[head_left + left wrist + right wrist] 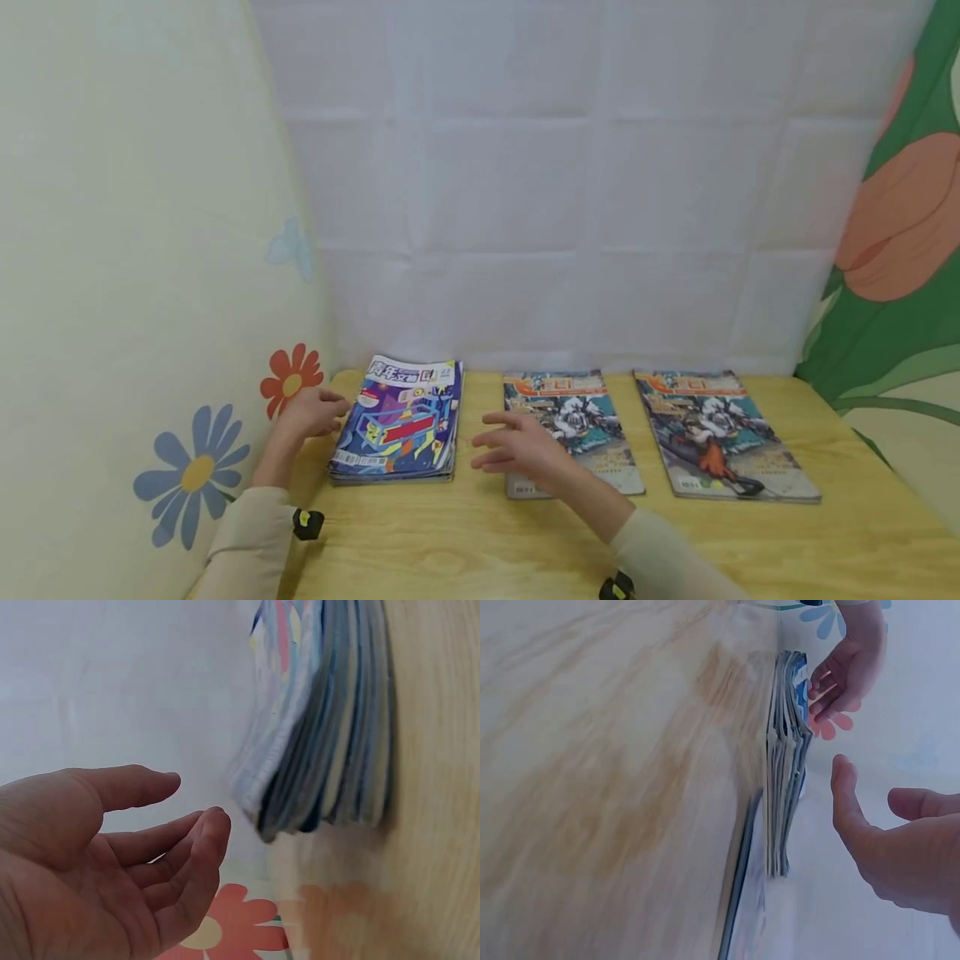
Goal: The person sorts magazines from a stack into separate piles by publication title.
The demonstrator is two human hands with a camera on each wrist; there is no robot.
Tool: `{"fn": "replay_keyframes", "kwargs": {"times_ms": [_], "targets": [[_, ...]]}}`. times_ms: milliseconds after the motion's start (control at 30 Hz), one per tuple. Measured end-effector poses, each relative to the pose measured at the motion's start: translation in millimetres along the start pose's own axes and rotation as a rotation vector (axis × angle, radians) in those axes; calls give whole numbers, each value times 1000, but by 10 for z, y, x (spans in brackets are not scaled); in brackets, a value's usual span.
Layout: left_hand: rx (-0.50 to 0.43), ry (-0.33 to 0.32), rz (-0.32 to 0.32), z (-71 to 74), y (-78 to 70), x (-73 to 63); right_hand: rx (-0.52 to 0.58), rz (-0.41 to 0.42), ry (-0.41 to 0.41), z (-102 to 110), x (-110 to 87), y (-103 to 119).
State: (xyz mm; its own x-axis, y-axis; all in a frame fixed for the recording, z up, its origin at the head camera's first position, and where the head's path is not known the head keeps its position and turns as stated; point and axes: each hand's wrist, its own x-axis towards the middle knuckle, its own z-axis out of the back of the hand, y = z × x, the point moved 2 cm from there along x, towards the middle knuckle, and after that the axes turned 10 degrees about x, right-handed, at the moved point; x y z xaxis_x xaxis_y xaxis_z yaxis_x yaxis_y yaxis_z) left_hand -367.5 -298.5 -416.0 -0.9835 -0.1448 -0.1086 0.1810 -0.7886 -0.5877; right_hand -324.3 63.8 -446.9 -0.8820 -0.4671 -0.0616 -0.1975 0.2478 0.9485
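Observation:
On the left of the table lies a stack of magazines point(397, 425), its top cover purple and blue with white lettering. Beside the stack's left edge hovers my left hand point(311, 412), palm turned inward and fingers loosely bent, holding nothing. The left wrist view shows the stack's layered page edges point(337, 735) just past those fingertips. My right hand point(521, 450) hangs over the left part of the middle magazine point(600, 433), fingers spread toward the stack and grasping nothing. In the right wrist view, the stack point(784, 750) stands between both hands.
A second magazine pile point(727, 442) with the same cover as the middle one lies on the right. The wood-grain table point(435, 542) meets a white cloth backdrop point(480, 183) behind and a flower-printed curtain point(150, 250) on the left.

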Motion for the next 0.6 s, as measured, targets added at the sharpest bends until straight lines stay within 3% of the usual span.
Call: {"fn": "replay_keyframes", "kwargs": {"times_ms": [200, 467, 600], "targets": [[-23, -12, -68, -1, -190, -56, -161, 88, 10, 220, -168, 67], [-163, -10, -153, -188, -543, -137, -576, 168, -9, 522, -391, 98], [-223, 3, -211, -323, -733, -173, -758, 173, -79, 710, -488, 177]]}}
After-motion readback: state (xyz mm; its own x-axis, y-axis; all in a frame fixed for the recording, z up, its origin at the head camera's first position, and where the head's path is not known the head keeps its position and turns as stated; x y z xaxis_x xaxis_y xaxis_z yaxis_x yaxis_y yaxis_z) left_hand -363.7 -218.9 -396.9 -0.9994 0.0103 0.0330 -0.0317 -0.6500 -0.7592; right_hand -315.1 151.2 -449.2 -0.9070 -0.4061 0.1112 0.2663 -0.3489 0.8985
